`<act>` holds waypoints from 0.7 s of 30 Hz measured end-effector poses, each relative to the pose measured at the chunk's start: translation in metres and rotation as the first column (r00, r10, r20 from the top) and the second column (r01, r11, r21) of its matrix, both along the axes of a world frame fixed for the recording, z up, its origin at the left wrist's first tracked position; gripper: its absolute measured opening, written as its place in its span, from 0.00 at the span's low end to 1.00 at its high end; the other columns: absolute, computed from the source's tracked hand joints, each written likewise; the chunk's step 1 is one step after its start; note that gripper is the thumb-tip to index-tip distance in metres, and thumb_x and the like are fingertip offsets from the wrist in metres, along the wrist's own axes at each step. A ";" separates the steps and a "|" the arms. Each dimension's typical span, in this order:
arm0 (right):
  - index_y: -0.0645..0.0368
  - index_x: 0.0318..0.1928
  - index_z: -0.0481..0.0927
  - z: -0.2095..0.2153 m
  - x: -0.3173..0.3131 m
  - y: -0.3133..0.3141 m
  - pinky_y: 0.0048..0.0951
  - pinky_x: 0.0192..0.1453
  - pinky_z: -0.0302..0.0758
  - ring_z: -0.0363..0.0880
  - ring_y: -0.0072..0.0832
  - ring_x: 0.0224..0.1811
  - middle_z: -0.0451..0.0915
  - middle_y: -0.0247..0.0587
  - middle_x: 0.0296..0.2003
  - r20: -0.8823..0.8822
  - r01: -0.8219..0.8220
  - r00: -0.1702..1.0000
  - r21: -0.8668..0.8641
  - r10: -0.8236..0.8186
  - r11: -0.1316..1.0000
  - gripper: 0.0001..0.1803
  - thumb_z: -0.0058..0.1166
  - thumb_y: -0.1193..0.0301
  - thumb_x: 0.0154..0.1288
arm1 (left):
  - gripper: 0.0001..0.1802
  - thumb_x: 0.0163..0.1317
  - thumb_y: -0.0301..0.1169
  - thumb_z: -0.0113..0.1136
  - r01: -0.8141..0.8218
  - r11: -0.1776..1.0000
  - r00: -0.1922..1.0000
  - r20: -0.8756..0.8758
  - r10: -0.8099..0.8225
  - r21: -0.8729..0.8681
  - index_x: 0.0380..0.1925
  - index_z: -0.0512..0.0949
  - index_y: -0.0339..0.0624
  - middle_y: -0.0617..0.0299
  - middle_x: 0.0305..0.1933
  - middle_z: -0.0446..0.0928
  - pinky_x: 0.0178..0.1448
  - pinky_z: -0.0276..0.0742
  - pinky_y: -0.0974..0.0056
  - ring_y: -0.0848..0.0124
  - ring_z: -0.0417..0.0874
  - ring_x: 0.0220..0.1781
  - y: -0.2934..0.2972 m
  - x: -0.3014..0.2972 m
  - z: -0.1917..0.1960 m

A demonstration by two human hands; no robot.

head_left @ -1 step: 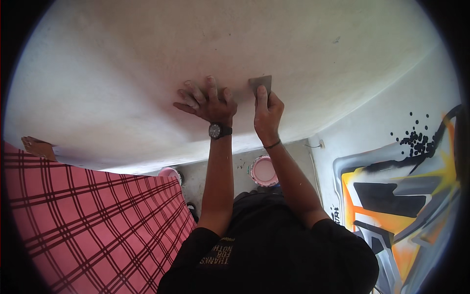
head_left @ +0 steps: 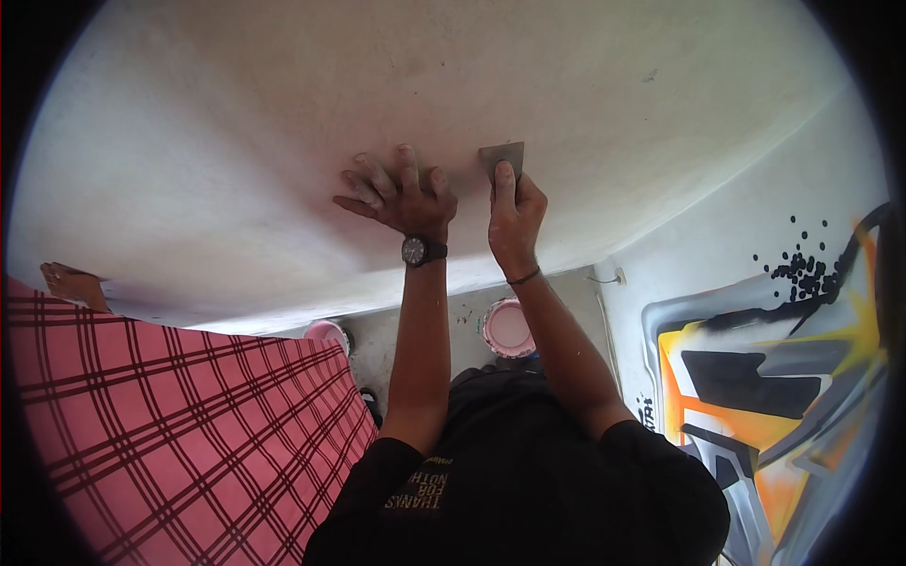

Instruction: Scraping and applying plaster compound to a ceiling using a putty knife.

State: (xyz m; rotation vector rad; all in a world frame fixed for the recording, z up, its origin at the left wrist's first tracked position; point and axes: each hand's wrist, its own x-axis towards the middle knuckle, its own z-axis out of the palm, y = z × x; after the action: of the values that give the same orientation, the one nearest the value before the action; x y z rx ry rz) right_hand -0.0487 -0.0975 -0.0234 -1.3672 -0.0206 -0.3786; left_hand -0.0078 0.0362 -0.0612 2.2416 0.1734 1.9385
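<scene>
A pale, smooth wall surface spreads in front of me. My left hand rests against it with its fingers spread and whitish dust on the fingertips; nothing is in it. To its right, my right hand grips a small flat grey piece, thumb on the near face and the other fingers mostly hidden behind. The piece is against or very close to the wall; whether it is a scraper or a sanding sheet I cannot tell. A dark watch sits on my left wrist.
Below stand a pink-rimmed bucket with pale contents and another pink bucket. Pink checked cloth or covering fills the lower left, near a brown object. On the right is a painted wall with a small fitting.
</scene>
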 end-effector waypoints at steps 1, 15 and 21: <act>0.60 0.22 0.67 0.001 0.000 0.000 0.22 0.25 0.54 0.57 0.12 0.23 0.64 0.23 0.19 0.008 0.002 1.000 0.002 -0.002 1.000 0.26 0.49 0.61 0.79 | 0.29 0.67 0.53 0.45 -0.001 1.000 1.000 -0.004 0.001 -0.001 0.66 0.73 0.58 0.50 0.82 0.49 0.76 0.27 0.24 0.43 0.40 0.83 0.000 0.000 0.000; 0.61 0.21 0.67 0.001 0.000 -0.003 0.23 0.25 0.55 0.58 0.13 0.23 0.65 0.24 0.18 -0.007 0.018 1.000 -0.065 -0.019 0.998 0.27 0.49 0.60 0.79 | 0.29 0.68 0.52 0.45 0.005 1.000 1.000 -0.005 -0.005 0.011 0.65 0.73 0.57 0.50 0.82 0.48 0.75 0.27 0.23 0.42 0.39 0.83 0.001 0.000 -0.001; 0.61 0.21 0.68 0.029 0.007 -0.001 0.24 0.25 0.57 0.59 0.14 0.23 0.65 0.25 0.18 0.109 0.051 0.993 -0.083 -0.042 0.995 0.27 0.49 0.60 0.79 | 0.29 0.67 0.54 0.45 0.009 1.000 1.000 -0.012 -0.009 -0.001 0.65 0.73 0.58 0.50 0.82 0.49 0.75 0.28 0.22 0.42 0.39 0.83 0.002 -0.001 0.000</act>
State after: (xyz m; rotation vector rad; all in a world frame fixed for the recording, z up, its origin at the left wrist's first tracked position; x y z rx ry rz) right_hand -0.0416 -0.0988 0.0056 -1.4330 -0.0948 -0.4949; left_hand -0.0084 0.0385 -0.0609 2.2495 0.1652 1.9204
